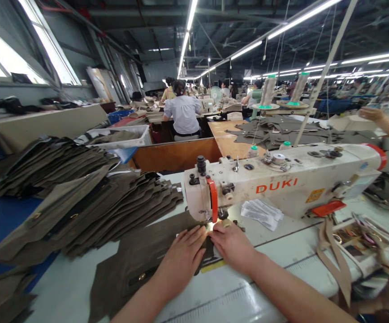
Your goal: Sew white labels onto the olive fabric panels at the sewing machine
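Note:
My left hand point(183, 258) lies flat, fingers stretched out, on a dark olive fabric panel point(114, 273) with a metal snap on it. Beside it, my right hand point(234, 246) has its fingers bent together close to the needle area of a white sewing machine point(277, 190). What those fingertips pinch, if anything, is hidden. A small lamp lights the spot under the machine's head, between my two hands. The panel spreads left from the needle over the pale machine table point(211, 298).
Stacked olive fabric pieces point(120, 211) fill the left side. White printed labels point(262, 213) lie under the machine arm. A tray point(365, 264) of rings and straps stands at right. A co-worker point(182, 112) sits ahead; another person's arm point(387, 123) reaches in from the right.

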`<state>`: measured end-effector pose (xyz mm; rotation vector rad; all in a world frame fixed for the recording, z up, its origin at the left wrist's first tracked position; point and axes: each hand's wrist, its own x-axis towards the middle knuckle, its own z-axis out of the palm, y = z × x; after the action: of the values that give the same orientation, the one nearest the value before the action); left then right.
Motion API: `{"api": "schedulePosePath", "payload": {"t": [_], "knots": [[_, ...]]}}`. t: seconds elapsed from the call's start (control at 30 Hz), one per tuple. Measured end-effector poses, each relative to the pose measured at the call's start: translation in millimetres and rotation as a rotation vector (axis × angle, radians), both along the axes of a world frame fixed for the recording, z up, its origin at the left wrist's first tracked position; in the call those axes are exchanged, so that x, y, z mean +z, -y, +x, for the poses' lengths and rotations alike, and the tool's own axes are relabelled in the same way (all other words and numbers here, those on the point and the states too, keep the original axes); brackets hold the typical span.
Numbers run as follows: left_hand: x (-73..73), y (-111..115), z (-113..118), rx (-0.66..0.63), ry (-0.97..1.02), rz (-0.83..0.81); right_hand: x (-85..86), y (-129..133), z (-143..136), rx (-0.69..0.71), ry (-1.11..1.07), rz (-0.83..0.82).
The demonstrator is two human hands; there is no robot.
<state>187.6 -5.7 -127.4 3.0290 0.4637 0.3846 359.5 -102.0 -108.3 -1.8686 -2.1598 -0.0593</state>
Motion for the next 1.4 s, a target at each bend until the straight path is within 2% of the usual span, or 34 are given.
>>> {"api": "schedulePosePath", "payload": {"t": [0.53, 0.97, 1.1, 1.2, 1.27, 1.33, 1.4], "knots": [[1.4, 0, 0, 0.009, -0.003, -0.037, -6.9, 0, 1, -0.003, -0.023, 0.032], [4.6, -13, 10, 0.063, -0.036, 0.000, -11.6, 4, 2, -0.006, 0.006, 0.102], [1.3, -4, -6, 0.076, -0.039, -0.007, -10.9, 12, 0, 0.028, -0.088, 0.204], [-1.0, 13, -28, 0.069, -0.036, -0.024, -12.7, 17, -2, 0.085, -0.148, 0.235], [2.9, 27, -44, 0.078, -0.024, -0.010, -14.1, 19, -3, 0.119, -0.170, 0.237], [11.8, 37, -59, 0.152, 0.051, 0.045, -14.4, 20, -3, 0.144, -0.192, 0.241], [21.1, 42, -77, 0.299, 0.168, 0.120, -13.5, 22, -5, 0.169, -0.205, 0.250]]}}
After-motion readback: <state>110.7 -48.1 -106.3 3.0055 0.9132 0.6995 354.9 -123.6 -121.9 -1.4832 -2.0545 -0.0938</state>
